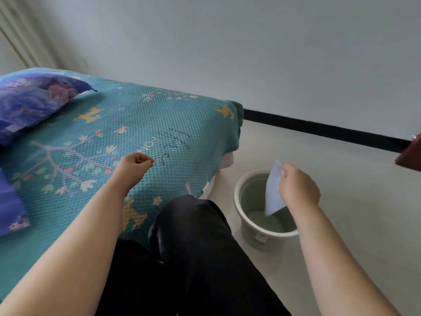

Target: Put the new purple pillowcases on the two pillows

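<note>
Pale blue-white and flat, a sheet of paper or thin packaging (273, 190) hangs from the right hand (298, 187), pinched at its top corner between thumb and curled fingertips; its lower point dips inside a round pale green bin (248, 226) standing on the light floor (353, 224) directly beneath those fingers. The left hand (134, 166) hovers over the teal mesh bed cover (136, 115), its fingers curled in with thumb and forefinger tips closed together; whether they nip anything cannot be told. Well beyond the left fingers, toward the far left corner of the bed, lies a pillow in a purple floral pillowcase (34, 99). Nearer, off to the left of the left forearm, the edge of a second purple pillowcase (9, 208) shows at the picture's border. Between the two forearms, a knee in dark trousers (193, 236) rises beside the bed edge.
</note>
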`<state>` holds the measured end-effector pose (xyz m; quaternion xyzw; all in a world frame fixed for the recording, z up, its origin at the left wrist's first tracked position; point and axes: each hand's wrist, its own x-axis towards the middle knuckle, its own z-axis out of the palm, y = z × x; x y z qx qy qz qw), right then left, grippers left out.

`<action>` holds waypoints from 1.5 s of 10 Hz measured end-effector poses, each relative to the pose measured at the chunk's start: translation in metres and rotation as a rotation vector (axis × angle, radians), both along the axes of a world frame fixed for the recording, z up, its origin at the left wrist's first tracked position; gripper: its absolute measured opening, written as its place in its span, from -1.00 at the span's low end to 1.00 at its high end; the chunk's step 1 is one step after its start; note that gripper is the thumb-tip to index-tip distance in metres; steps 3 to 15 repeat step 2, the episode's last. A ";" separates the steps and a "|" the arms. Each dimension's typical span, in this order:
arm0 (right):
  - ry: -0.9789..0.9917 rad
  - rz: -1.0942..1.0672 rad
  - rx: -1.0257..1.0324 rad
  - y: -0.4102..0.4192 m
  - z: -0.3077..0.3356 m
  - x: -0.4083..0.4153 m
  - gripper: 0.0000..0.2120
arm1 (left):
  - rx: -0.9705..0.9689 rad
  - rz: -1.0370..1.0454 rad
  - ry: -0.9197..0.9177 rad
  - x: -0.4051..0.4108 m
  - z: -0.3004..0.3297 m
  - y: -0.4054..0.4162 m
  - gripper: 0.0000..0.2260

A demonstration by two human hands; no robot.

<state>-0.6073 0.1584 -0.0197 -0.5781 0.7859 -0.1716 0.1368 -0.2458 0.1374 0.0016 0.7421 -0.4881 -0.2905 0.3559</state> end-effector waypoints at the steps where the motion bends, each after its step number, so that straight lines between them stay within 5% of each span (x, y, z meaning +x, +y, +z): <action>1: -0.110 0.087 0.209 0.002 -0.016 0.003 -0.49 | -0.002 0.021 0.014 0.005 0.003 0.008 -0.86; 2: -0.380 0.174 -0.124 0.012 0.029 0.006 -0.52 | 0.004 0.029 -0.047 0.006 0.000 0.008 -0.88; 15: -0.380 0.174 -0.124 0.012 0.029 0.006 -0.52 | 0.004 0.029 -0.047 0.006 0.000 0.008 -0.88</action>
